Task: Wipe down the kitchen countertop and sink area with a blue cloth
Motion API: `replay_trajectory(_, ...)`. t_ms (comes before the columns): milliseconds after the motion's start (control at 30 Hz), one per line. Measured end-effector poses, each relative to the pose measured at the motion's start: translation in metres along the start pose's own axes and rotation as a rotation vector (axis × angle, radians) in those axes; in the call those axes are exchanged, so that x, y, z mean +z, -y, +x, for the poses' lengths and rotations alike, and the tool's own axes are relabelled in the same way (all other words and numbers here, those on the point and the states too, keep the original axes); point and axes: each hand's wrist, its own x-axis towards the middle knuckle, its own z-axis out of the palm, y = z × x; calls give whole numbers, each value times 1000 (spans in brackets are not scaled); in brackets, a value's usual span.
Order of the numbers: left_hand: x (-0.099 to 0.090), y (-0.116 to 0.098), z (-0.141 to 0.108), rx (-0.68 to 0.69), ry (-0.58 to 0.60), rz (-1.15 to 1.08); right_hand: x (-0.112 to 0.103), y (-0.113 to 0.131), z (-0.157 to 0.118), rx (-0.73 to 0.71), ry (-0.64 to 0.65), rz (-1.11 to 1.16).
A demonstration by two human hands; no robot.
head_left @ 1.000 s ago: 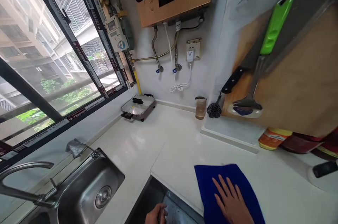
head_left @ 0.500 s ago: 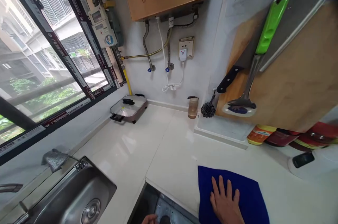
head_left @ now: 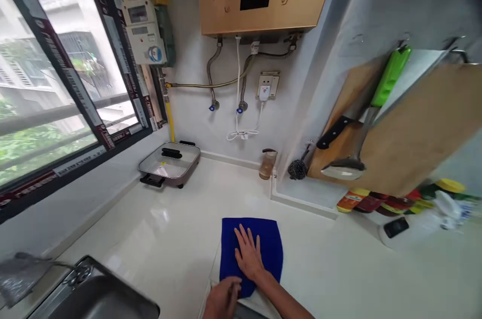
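A dark blue cloth [head_left: 269, 244] lies spread on the white countertop [head_left: 309, 269], close to the counter's front opening. My right hand [head_left: 249, 256] rests flat on the cloth, palm down with fingers spread. At the cloth's near left corner is my left hand [head_left: 223, 298], its fingers curled in. It overlaps the cloth's edge, but what its fingers hold, if anything, is hidden.
A steel sink [head_left: 109, 299] is at lower left. An electric pan with a glass lid [head_left: 171, 161] and a brownish jar [head_left: 267, 164] stand at the back. At right are a spray bottle [head_left: 417, 226], sauce bottles [head_left: 354, 199] and a hanging spatula [head_left: 361, 143].
My right hand and the cloth have moved left across the counter. My left hand has come up to the cloth's near corner. The camera view has shifted.
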Motion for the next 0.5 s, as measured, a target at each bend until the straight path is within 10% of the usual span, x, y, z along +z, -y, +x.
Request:
replay_trajectory(133, -5, -7, 41, 126, -3, 121, -16, -56, -45, 177, -254, 214)
replay_trajectory(267, 19, 12, 76, 241, -26, 331, -31, -99, -81, 472, -194, 249)
replay_trajectory(500, 55, 42, 96, 122, -59, 614, -29, -82, -77, 538, -123, 321)
